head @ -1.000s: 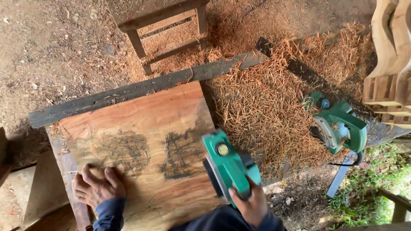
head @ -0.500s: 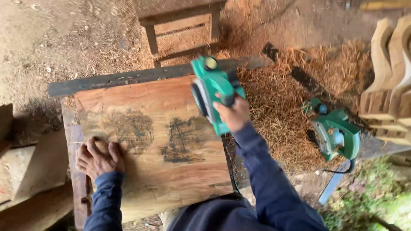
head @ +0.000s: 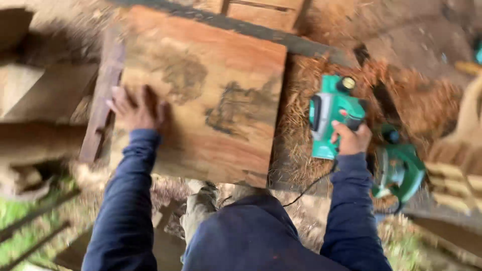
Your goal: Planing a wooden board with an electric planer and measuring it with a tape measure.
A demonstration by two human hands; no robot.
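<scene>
Left hand flat, fingers spread, pressing the wood slab mid-left of frame. Right hand closed around green power planer handle, right of slab over shavings.

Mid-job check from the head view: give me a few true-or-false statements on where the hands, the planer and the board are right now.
1. The left hand lies flat on the wooden board. True.
2. The right hand grips the green electric planer. True.
3. The planer rests on the board. False: it is off the board's right edge, over the wood shavings.
4. A second green power tool lies right of the planer. True.
5. Both hands hold the planer. False: only the right one does.
</scene>
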